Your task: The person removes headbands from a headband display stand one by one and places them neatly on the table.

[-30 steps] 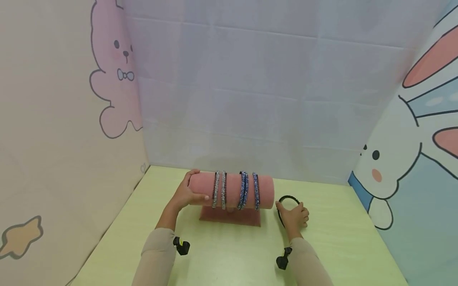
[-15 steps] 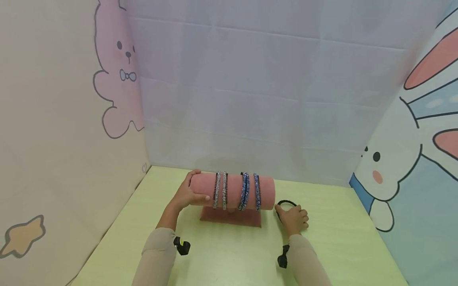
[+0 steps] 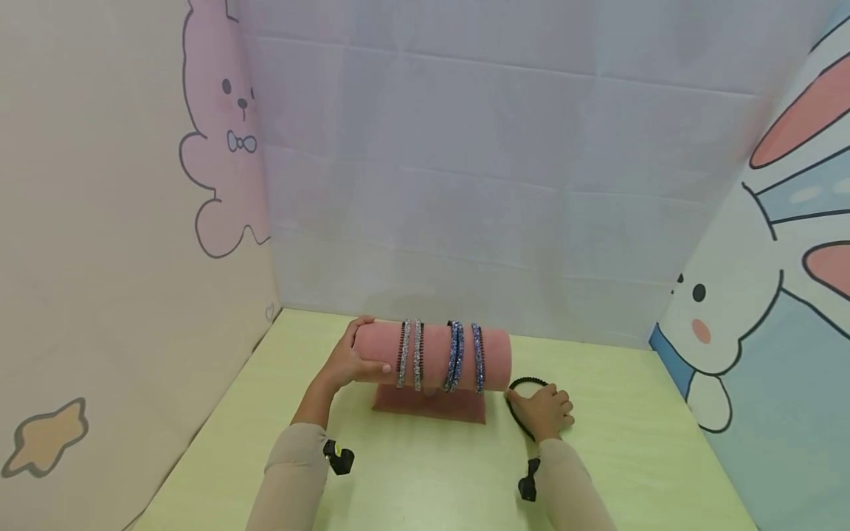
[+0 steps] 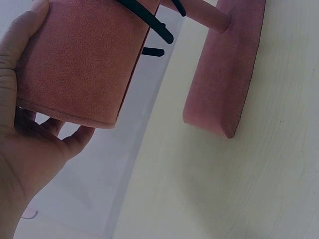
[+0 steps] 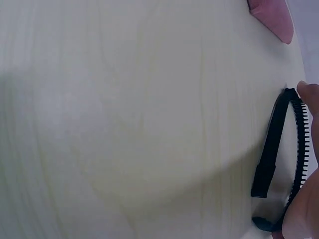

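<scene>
A pink padded roll lies level on its pink base, with silver glitter headbands and blue glitter headbands round it. My left hand grips the roll's left end, thumb in front and fingers behind; the left wrist view shows the fingers curling past the end edge. Just right of the roll, my right hand holds a black headband. In the right wrist view this toothed headband has its two ends pointing at the pale tabletop, its far side partly hidden by the hand.
The pale yellow-green table is enclosed by a white back sheet and printed side sheets, with a bear on the left and a rabbit on the right. The base's corner shows in the right wrist view.
My right hand has turned slightly, and the black headband has shifted a little left and toward me, close by the roll's right end. The left hand keeps its grip on the roll.
</scene>
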A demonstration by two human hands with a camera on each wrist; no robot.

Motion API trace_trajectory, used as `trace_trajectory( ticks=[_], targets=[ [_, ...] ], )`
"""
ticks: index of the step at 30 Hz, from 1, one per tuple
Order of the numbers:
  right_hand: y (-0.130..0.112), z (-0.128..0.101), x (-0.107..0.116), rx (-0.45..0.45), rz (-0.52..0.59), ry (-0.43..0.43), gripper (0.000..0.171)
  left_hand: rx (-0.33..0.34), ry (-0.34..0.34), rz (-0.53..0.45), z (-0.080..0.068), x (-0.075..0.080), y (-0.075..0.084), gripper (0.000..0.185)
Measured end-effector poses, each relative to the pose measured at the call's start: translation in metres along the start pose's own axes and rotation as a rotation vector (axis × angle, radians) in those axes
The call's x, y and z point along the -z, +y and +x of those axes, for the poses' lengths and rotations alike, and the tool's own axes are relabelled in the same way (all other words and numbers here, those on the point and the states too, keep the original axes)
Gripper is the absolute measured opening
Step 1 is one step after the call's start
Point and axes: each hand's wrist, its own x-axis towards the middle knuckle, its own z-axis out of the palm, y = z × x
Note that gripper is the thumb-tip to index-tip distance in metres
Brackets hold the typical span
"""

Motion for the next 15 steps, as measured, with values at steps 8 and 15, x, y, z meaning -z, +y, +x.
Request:
trace_trajectory(
  ticks=[8,15],
  targets=[
    [-0.0001,-0.0069,0.0065,0.016,0.068,0.005,0.102,-0.007,0.005,-0.007,0.0003,0.0003,0.0004,0.101],
    [0.0012,-0.0081,-0.0007,-0.026,0.057,0.088,0.113,0.009,-0.001,-0.016,0.0001,-0.0007,0.0012,0.1]
  ],
)
